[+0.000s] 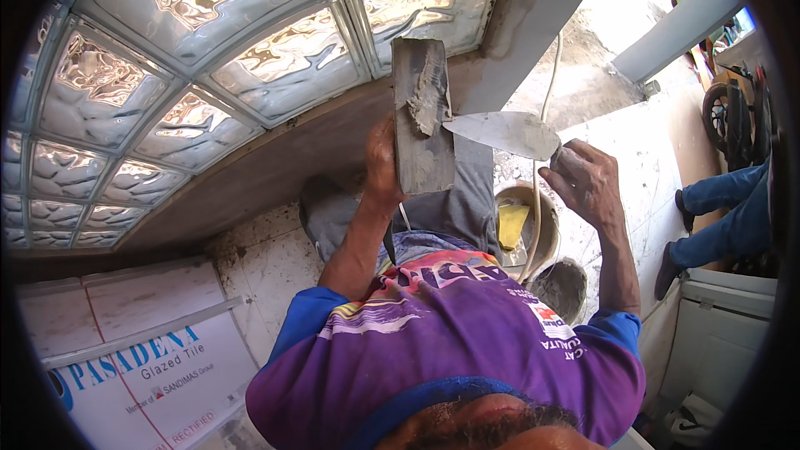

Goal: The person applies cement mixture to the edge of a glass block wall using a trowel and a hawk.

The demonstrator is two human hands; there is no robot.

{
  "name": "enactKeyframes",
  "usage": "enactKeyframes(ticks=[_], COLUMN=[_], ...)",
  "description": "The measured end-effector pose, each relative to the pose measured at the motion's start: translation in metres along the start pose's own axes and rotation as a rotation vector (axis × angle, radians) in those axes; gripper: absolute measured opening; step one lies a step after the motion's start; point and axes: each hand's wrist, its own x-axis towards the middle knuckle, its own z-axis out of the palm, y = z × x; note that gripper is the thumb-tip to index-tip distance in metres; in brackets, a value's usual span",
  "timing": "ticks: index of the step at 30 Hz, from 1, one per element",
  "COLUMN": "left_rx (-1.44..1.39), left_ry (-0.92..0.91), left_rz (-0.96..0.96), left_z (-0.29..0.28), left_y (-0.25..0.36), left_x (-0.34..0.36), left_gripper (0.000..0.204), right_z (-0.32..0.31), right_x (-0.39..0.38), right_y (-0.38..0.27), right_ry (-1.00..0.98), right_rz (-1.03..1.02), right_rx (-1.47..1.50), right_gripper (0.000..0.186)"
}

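Observation:
My left hand (382,162) grips a grey rectangular board (427,168) by its left edge, with the fingers partly hidden under it. A wet smear of mortar (427,96) lies along the board's upper half. Closed around its handle, my right hand (587,182) holds a pointed trowel (507,133), blade toward the left. The trowel's tip is at the board's right edge, close to the mortar; whether it touches cannot be made out. Dried grey dust covers the right hand.
A glass block wall (192,125) rises at left above a grey ledge (275,146). Right of my legs stand a bucket (552,242) with a yellow piece inside and a mortar-caked bucket (562,287). A pale hose (537,192) crosses there. A person's jeans-clad legs (721,217) are at far right; a tile carton (158,367) lies lower left.

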Motion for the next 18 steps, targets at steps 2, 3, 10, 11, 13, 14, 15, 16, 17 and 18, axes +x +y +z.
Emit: enactKeyframes(ticks=[2,3,10,11,13,14,15,16,17,18], left_rx=[0.011,0.017,0.006,0.001,-0.010,0.177,0.362,0.546,0.371,0.202], left_ry=[-0.028,-0.041,-0.029,-0.021,-0.009,-0.031,-0.059,-0.086,-0.045,-0.008], left_rz=[0.040,0.048,-0.034,-0.039,-0.055,0.037,0.129,0.222,0.117,0.019], left_z=[-0.002,-0.004,0.011,0.011,0.009,0.007,0.005,0.004,0.006,0.008], left_y=[0.000,-0.001,0.014,0.014,0.010,0.009,0.008,0.008,0.008,0.011], left_x=[0.001,0.000,-0.003,-0.003,-0.002,0.000,0.003,0.005,0.005,0.006], left_gripper=[0.068,0.067,0.047,0.044,0.039,0.038,0.037,0.036,0.036,0.035], right_z=[0.002,0.003,0.006,0.006,0.008,0.009,0.014,0.017,0.020,0.023], right_x=[0.006,0.008,0.016,0.016,0.011,0.011,0.010,0.009,0.009,0.010], right_y=[0.002,0.002,0.005,0.003,-0.003,-0.010,-0.011,-0.012,-0.012,-0.011], right_ry=[0.031,0.046,0.112,0.096,0.066,0.050,0.038,0.011,-0.017,-0.012], right_rz=[-0.006,-0.006,0.025,0.018,0.011,0.019,0.014,0.054,0.094,0.102], right_rx=[-0.011,-0.016,0.001,0.029,0.084,0.113,0.101,0.130,0.158,0.160], right_gripper=[0.022,0.022,0.020,0.020,0.020,0.022,0.024,0.023,0.021,0.022])
